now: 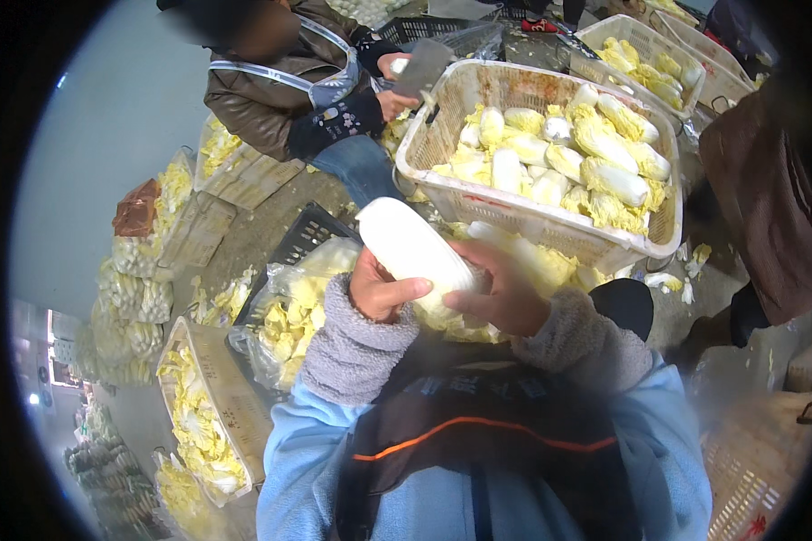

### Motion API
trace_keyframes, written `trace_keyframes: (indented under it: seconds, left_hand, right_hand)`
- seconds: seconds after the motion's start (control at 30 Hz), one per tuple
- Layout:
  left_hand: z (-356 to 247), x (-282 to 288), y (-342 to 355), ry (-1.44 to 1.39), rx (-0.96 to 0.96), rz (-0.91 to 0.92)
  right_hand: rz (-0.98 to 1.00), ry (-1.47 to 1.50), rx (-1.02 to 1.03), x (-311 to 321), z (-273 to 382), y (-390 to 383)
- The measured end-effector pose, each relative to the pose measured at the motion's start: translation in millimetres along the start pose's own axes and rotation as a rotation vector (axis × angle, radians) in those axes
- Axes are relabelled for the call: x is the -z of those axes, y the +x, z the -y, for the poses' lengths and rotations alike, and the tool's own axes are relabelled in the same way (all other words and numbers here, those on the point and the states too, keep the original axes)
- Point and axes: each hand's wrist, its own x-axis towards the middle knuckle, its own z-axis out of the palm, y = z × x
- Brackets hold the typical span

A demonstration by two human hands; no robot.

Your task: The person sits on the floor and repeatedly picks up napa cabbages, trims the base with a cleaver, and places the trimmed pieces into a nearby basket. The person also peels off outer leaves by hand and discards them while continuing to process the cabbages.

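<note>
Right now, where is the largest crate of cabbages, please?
In the head view, the crate stands upper right of centre, beyond the right hand, with a grey blade near its far left corner.

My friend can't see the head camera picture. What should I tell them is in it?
A person's left hand and right hand hold a white cabbage. Just ahead is a big pale crate of yellow-and-white cabbages, with loose yellow leaves to the left. At upper left, another person holds a wide blade.

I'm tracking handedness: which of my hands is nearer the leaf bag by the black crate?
Left: your left hand is just right of the leaf bag; your right hand is farther right.
</note>
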Motion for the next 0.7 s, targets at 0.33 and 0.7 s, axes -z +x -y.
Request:
trace_keyframes:
  seconds: [0.33, 0.7]
  left_hand:
    - [2, 24, -1, -0.541, 0.144, 0.414]
    - [30, 30, -16, -0.545, 0.204, 0.142]
  right_hand:
    - [0.136, 0.031, -0.286, 93, 19, 10]
    - [0.403, -1.158, -0.487, 17, -112, -27]
